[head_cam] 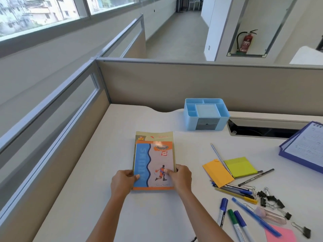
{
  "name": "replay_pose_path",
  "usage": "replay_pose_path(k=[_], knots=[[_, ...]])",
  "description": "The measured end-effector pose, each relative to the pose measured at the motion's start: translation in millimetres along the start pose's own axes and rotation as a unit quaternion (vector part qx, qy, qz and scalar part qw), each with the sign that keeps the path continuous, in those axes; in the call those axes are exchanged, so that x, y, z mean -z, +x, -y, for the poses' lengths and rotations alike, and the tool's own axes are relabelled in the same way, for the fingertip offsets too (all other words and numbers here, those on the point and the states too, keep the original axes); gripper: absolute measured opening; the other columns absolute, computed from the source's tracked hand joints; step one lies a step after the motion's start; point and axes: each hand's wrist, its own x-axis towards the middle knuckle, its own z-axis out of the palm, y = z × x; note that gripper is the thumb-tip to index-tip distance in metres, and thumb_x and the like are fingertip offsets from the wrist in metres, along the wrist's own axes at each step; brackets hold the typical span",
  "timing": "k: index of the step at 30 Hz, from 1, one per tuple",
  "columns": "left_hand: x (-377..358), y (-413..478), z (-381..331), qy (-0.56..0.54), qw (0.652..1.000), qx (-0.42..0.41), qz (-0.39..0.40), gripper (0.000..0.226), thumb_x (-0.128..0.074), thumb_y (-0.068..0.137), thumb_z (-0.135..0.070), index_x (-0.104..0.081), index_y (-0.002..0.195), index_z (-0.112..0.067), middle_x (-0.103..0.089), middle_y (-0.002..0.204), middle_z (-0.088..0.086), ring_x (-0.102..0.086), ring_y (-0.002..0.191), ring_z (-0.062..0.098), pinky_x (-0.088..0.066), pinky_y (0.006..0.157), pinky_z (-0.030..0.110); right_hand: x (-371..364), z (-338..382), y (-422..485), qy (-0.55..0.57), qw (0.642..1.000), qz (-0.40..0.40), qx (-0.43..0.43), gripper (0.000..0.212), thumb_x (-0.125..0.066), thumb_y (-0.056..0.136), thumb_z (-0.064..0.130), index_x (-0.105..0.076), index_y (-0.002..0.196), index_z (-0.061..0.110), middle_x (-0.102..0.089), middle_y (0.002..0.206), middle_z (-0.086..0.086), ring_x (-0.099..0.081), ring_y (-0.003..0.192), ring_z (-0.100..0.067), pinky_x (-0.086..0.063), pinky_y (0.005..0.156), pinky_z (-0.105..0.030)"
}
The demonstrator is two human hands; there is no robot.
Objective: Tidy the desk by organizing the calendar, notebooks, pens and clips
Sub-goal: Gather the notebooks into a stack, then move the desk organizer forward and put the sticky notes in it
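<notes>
Two notebooks (153, 163) lie stacked on the white desk (97, 172). The top one has a blue, orange and grey cover, and the one underneath sticks out at the far end. The left hand (122, 180) grips the stack's near left edge, thumb flat on the cover and the other fingers curled under the side. The right hand (181, 177) clamps the near right edge the same way, thumb on the cover and fingers wrapped round the edge.

Beyond the notebooks and a little to the right, a light blue organizer (206, 114) stands against the partition, its compartments holding nothing that shows. Far to the right of the notebooks, at the frame's edge, is the blue-framed calendar (305, 149).

Just right of the notebooks lie an orange note pad (216, 173) and a yellow-green one (240, 166), with a pencil (218, 156) lying between them. Nearer than these, still right of the notebooks, is a loose heap of pens (236, 191), with a black pen (257, 177) beside the green pad. Right of the pens are black binder clips (269, 199) and some wire paper clips. Three markers (232, 219) and a long blue pen (255, 217) lie to the near right of the notebooks, the pen's tip over a pink note (279, 233).
</notes>
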Motion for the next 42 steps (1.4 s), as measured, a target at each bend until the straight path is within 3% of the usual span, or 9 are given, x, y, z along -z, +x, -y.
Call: replay_pose_path(k=[5, 8, 12, 17, 22, 33, 38, 40, 42], knots=[[7, 36, -23, 0.056, 0.998, 0.007, -0.025, 0.029, -0.073, 0.083, -0.029, -0.072, 0.105, -0.010, -0.066, 0.078, 0.004, -0.063, 0.076, 0.023, -0.049, 0.067, 0.029, -23, 18, 27, -0.035, 0.998, -0.041, -0.027, 0.040, -0.072, 0.076, 0.047, -0.067, 0.097, 0.013, -0.068, 0.098, -0.005, -0.066, 0.083, -0.020, -0.051, 0.057, -0.019], [14, 60, -32, 0.057, 0.997, 0.012, -0.041, 0.035, -0.074, 0.081, -0.029, -0.070, 0.112, -0.013, -0.071, 0.089, 0.008, -0.063, 0.081, 0.024, -0.049, 0.071, 0.028, -40, 32, 43, -0.059, 0.996, -0.058, -0.027, 0.044, -0.071, 0.075, 0.051, -0.064, 0.097, 0.014, -0.065, 0.099, -0.005, -0.064, 0.088, -0.023, -0.059, 0.071, -0.031], [28, 93, -41, 0.049, 0.997, 0.017, -0.054, 0.034, -0.073, 0.083, -0.028, -0.070, 0.114, -0.013, -0.069, 0.089, 0.007, -0.060, 0.079, 0.022, -0.047, 0.071, 0.028, -55, 59, 68, -0.084, 0.994, -0.065, -0.028, 0.047, -0.072, 0.077, 0.049, -0.064, 0.101, 0.009, -0.056, 0.104, -0.009, -0.055, 0.100, -0.025, -0.051, 0.074, -0.026], [46, 129, -53, 0.036, 0.996, 0.025, -0.074, 0.032, -0.071, 0.085, -0.025, -0.070, 0.113, -0.009, -0.067, 0.087, 0.009, -0.054, 0.076, 0.021, -0.041, 0.068, 0.027, -78, 91, 101, -0.094, 0.993, -0.060, -0.025, 0.051, -0.071, 0.076, 0.050, -0.065, 0.104, 0.007, -0.055, 0.106, -0.012, -0.051, 0.101, -0.027, -0.051, 0.081, -0.034], [57, 162, -61, 0.027, 0.994, 0.028, -0.098, 0.030, -0.071, 0.085, -0.024, -0.070, 0.112, -0.009, -0.071, 0.099, 0.014, -0.052, 0.079, 0.023, -0.041, 0.072, 0.028, -98, 116, 128, -0.090, 0.994, -0.060, -0.007, 0.048, -0.070, 0.079, 0.049, -0.064, 0.104, 0.008, -0.054, 0.107, -0.011, -0.050, 0.101, -0.025, -0.048, 0.077, -0.031], [57, 187, -64, 0.022, 0.991, 0.037, -0.128, 0.024, -0.062, 0.091, -0.021, -0.070, 0.106, -0.004, -0.068, 0.097, 0.016, -0.051, 0.082, 0.028, -0.040, 0.072, 0.031, -113, 140, 148, -0.073, 0.996, -0.047, 0.018, 0.044, -0.067, 0.081, 0.048, -0.063, 0.103, 0.010, -0.052, 0.107, -0.009, -0.052, 0.100, -0.022, -0.049, 0.070, -0.027], [22, 169, -74, 0.049, 0.976, -0.056, -0.205, 0.033, -0.054, 0.095, -0.017, -0.056, 0.125, -0.002, -0.055, 0.130, 0.017, -0.051, 0.116, 0.036, -0.044, 0.098, 0.047, -88, 117, 143, -0.009, 0.999, -0.048, 0.025, 0.022, -0.066, 0.085, 0.037, -0.064, 0.087, 0.015, -0.054, 0.103, -0.011, -0.055, 0.090, -0.027, -0.043, 0.074, -0.029], [-4, 149, -90, -0.014, 0.980, -0.111, -0.164, 0.038, -0.051, 0.097, -0.017, -0.050, 0.134, -0.008, -0.052, 0.136, 0.013, -0.050, 0.122, 0.031, -0.047, 0.099, 0.046, -66, 97, 137, 0.045, 0.996, -0.076, 0.010, 0.033, -0.066, 0.087, 0.029, -0.065, 0.113, 0.008, -0.059, 0.113, -0.013, -0.058, 0.103, -0.028, -0.044, 0.087, -0.031], [-30, 126, -108, -0.066, 0.983, -0.134, -0.109, 0.039, -0.051, 0.098, -0.018, -0.049, 0.136, -0.010, -0.051, 0.138, 0.011, -0.047, 0.127, 0.028, -0.043, 0.104, 0.042, -39, 77, 132, 0.087, 0.990, -0.110, -0.005, 0.039, -0.066, 0.087, 0.024, -0.061, 0.121, 0.006, -0.060, 0.115, -0.012, -0.060, 0.106, -0.026, -0.044, 0.093, -0.031]])
